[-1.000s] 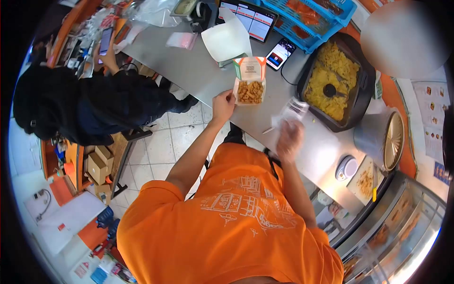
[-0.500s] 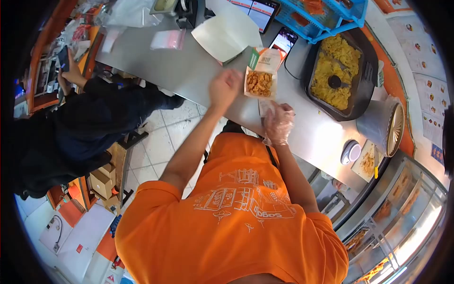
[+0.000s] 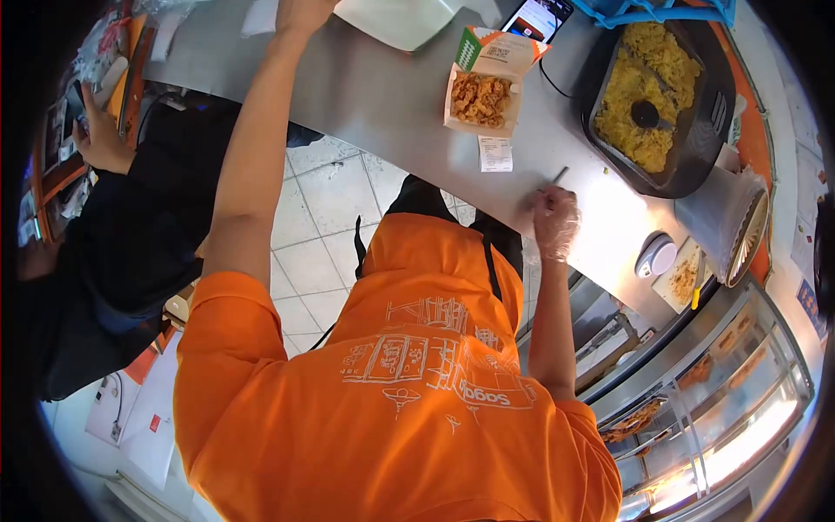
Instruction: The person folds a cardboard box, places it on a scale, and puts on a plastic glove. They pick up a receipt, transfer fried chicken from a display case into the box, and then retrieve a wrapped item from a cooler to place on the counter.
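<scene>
My bare left hand [image 3: 303, 12] reaches across the counter to the top edge of the view, where its fingers are cut off. A white paper tray [image 3: 396, 22] lies just right of it. My right hand [image 3: 557, 219], in a clear plastic glove, rests low over the counter's near edge with its fingers curled in. A thin dark stick, pen-like in shape [image 3: 562, 176], sticks out from those fingers. Ahead and to the left stands an open carton of fried pieces [image 3: 480, 99], its printed lid [image 3: 500, 52] folded back. A printed receipt [image 3: 496, 154] lies against the carton's near side.
A black pan of yellow food [image 3: 639, 104] stands on the right, beside a lidded container [image 3: 726, 217]. A phone [image 3: 537, 19] and blue basket [image 3: 652, 12] are at the back. A small round scale [image 3: 657, 255] sits near a glass display case [image 3: 722, 383]. A person in dark clothes [image 3: 130, 235] is left.
My left hand has moved from beside the carton up and left to the far side. My right hand has drawn right, away from the receipt, and the thin stick now shows at its fingers.
</scene>
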Tool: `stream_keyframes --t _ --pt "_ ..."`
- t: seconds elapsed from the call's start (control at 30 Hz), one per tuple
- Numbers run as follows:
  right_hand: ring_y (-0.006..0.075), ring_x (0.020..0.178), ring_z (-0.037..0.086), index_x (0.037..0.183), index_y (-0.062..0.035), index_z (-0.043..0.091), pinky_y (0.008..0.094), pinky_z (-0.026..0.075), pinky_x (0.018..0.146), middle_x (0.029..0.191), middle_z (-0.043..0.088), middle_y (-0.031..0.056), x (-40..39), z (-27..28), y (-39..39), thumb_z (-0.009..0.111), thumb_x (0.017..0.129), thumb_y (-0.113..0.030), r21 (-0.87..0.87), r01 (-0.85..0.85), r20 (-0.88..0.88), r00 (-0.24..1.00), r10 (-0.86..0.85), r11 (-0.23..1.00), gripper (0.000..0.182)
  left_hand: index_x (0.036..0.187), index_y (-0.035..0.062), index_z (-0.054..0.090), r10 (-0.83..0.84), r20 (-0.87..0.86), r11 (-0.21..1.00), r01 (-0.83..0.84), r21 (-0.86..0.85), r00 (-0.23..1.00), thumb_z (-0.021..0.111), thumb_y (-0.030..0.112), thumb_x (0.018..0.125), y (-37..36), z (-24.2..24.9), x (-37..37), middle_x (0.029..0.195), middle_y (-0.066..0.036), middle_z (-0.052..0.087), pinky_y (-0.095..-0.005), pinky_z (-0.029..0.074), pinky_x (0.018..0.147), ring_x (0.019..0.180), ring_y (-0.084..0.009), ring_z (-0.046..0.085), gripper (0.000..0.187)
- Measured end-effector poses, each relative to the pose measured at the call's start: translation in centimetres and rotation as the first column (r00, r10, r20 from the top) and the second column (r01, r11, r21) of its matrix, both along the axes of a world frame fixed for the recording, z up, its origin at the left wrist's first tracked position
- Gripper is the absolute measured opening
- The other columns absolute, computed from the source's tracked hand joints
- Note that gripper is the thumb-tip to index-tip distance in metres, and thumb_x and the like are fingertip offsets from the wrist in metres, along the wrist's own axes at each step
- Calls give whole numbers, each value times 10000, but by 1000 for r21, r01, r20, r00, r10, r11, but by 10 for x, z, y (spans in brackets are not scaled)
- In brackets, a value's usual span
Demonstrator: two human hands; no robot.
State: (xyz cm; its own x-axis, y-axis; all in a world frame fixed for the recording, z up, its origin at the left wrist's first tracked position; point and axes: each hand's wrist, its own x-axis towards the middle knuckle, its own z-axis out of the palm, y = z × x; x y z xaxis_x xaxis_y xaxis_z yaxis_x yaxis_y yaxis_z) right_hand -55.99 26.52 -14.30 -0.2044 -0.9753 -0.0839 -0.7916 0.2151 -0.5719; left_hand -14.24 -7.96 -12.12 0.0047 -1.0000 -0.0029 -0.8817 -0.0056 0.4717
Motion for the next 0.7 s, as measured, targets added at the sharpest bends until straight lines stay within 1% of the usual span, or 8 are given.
stream_keyframes --t 0.2,0.37,0.43,0.53,0.57,0.6,0.63,0.7 --pt "319 820 675 947 -45 702 404 539 769 911 655 184 -68 -15 28 648 839 -97 66 309 -77 950 -303 949 131 1065 -14 693 108 -121 987 -91 132 987 659 242 906 38 -11 50 787 -120 718 -299 537 677 676 -170 683 303" --pt "345 850 673 960 -35 688 417 535 800 929 670 177 -92 -6 20 635 864 -126 12 324 -156 935 -319 946 142 1046 -32 706 353 -298 930 -368 8 887 629 132 906 140 125 -8 784 -95 717 -265 529 605 623 -113 671 228" --pt "315 1018 640 1078 -35 652 428 495 907 1082 655 188 -150 -54 46 560 929 -195 -5 54 -413 909 -51 999 237 901 -1 696 152 -373 988 -137 67 915 626 183 903 179 136 -49 711 -104 705 -290 524 635 646 -175 686 197" --pt "364 1165 541 1268 7 523 460 456 958 1302 562 172 -222 -184 75 401 985 -291 227 13 -968 111 224 974 429 826 34 647 337 -406 940 -325 100 850 664 95 781 242 96 -157 841 -141 688 -435 514 750 809 -270 665 78" --pt "326 1018 604 1183 11 582 432 504 843 1186 614 159 -215 -136 62 481 964 -284 47 25 -664 748 13 999 381 880 36 664 217 -591 972 -119 200 777 646 66 779 256 101 -182 800 -147 663 -445 507 757 831 -310 660 107" --pt "289 870 668 1098 15 641 403 552 728 1069 665 145 -202 -82 45 562 944 -277 -175 142 4 990 -143 974 339 954 42 683 -52 -504 998 30 -51 862 601 45 794 274 78 -207 773 -149 677 -416 526 703 767 -273 688 180" --pt "279 850 676 1084 6 658 390 562 711 1066 661 162 -168 -35 37 638 922 -235 -238 287 -55 950 -308 928 291 973 42 684 225 -706 914 107 393 672 576 46 806 285 91 -232 718 -134 678 -386 536 621 631 -216 687 199" --pt "278 854 675 1123 -17 659 367 566 673 1055 659 151 -172 -14 65 627 948 -216 -375 267 -116 937 -330 888 268 1008 10 672 166 -699 919 148 365 696 596 100 829 303 48 -274 688 -148 656 -407 564 670 637 -251 695 214"
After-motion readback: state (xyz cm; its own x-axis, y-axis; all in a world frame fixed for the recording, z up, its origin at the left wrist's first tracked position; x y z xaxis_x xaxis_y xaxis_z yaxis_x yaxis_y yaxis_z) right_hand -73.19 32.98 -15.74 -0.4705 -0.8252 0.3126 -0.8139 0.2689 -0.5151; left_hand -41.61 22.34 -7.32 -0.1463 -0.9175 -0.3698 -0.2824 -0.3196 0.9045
